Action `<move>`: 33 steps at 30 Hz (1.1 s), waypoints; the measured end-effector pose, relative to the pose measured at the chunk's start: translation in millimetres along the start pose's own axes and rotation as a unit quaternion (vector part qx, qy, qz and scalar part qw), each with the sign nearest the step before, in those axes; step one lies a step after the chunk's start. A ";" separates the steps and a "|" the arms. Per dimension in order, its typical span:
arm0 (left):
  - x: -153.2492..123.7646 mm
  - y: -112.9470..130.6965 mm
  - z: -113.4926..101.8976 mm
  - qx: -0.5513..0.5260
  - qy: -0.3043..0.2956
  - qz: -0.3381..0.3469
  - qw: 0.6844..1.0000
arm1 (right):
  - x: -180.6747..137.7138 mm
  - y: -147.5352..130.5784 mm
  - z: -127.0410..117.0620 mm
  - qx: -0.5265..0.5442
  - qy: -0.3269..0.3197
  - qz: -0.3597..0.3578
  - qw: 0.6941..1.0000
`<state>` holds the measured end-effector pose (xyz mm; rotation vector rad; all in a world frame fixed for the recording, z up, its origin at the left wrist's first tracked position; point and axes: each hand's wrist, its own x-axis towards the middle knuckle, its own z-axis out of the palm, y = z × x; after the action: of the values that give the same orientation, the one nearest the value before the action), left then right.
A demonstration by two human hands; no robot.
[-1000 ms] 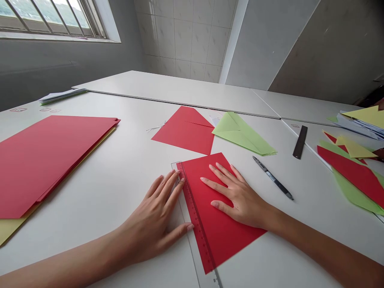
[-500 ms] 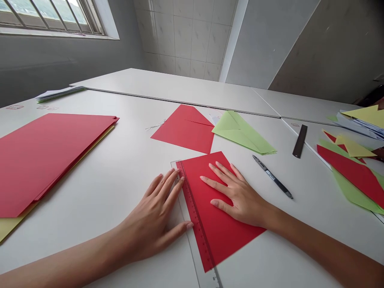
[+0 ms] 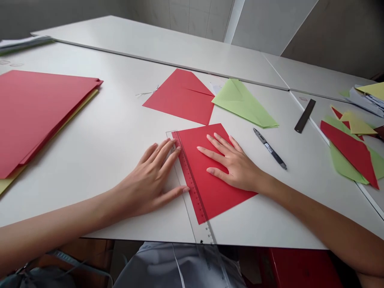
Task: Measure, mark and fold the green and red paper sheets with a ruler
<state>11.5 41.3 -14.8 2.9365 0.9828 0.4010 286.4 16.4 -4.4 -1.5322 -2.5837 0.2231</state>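
Observation:
A clear ruler (image 3: 192,176) lies along the left edge of a red sheet of paper (image 3: 216,200), its near end sticking out past the table's front edge. My left hand (image 3: 150,178) rests with fingertips and thumb on the ruler, fingers stretched out. Spread flat on the red sheet is my right hand (image 3: 235,164), pressing on its right half and covering part of it. Just beyond the sheet's far corner lies a folded red paper piece (image 3: 180,98), meeting folded green paper (image 3: 243,104). A black pen (image 3: 270,148) is to the right of my right hand.
On the left sits a stack of red sheets (image 3: 39,116) over yellow ones. To the right are a dark ruler (image 3: 305,116) and several red, green and yellow scraps (image 3: 348,152). The table's front edge (image 3: 156,240) runs close to me, with a red stool (image 3: 300,268) below.
The camera has tilted down, so the table's front edge and my lap now show. Both hands keep their places on the ruler and the red sheet.

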 end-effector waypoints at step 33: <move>11.4 4.8 -4.7 -0.005 -0.002 0.019 1.000 | -1.1 7.4 -2.7 -0.006 0.004 -0.004 1.000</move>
<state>22.0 43.9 -7.1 2.9497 0.9242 0.4005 293.8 19.1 -3.2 -1.5227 -2.5889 0.1996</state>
